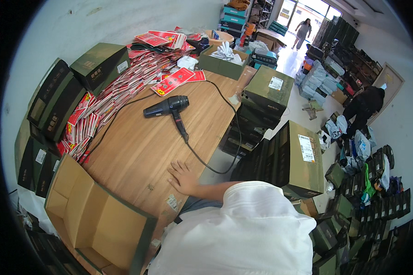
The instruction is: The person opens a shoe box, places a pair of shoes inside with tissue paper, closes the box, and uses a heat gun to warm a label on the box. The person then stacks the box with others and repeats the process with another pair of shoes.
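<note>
One hair dryer [171, 107] lies untouched on the table [128, 137]; at the table's edge the right hand [184, 179] rests, fingers apart, gripping nothing; left hand unseen; the table's near-end box [117, 222] already open, apparently empty.

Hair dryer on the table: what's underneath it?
The hair dryer lies on its side on the wooden table, with bare wood visible around it. The patch directly beneath is covered, so I can't tell whether anything small or flat lies there.

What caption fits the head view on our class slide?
The right hand rests on a wooden table bearing a black hair dryer, heaped red packets and an open green box.
</note>
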{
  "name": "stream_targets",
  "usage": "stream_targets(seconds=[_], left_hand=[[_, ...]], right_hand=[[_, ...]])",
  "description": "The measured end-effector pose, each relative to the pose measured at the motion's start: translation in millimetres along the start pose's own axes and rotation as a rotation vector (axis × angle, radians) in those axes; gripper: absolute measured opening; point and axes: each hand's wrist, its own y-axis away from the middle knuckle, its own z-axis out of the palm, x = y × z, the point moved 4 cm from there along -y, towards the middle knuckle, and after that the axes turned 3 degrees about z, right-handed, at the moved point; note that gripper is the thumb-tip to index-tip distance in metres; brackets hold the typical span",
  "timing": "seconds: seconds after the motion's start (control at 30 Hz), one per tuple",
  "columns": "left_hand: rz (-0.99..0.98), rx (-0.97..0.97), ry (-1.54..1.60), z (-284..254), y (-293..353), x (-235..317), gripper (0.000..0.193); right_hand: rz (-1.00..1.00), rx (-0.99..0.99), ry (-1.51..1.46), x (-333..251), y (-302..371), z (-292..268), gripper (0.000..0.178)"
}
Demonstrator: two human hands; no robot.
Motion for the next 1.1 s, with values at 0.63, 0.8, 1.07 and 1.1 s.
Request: stream_targets(seconds=[0.63,0.8,1.07,1.1], left_hand=[[0.371,0.098,0.605,-26.4,-58.6,50.0,0.036],[0.293,-0.609,1.244,47.5,7.3,207.9,0.036],[0.609,-0.888,0.339,180.2,29.7,273.8,0.059],[0.672,-0.880,0.248,185.5,33.4,280.0,0.062]], right_hand=[[-0.013,0.015,0.070,-6.0,-0.7,6.6,0.053],[-0.008,0.016,0.031,-2.1,0.4,5.8,0.053],[0.253,0.251,0.070,67.7,-93.0,-51.3,0.065],[0.257,0.269,0.175,88.2,-112.4,-42.7,0.067]])
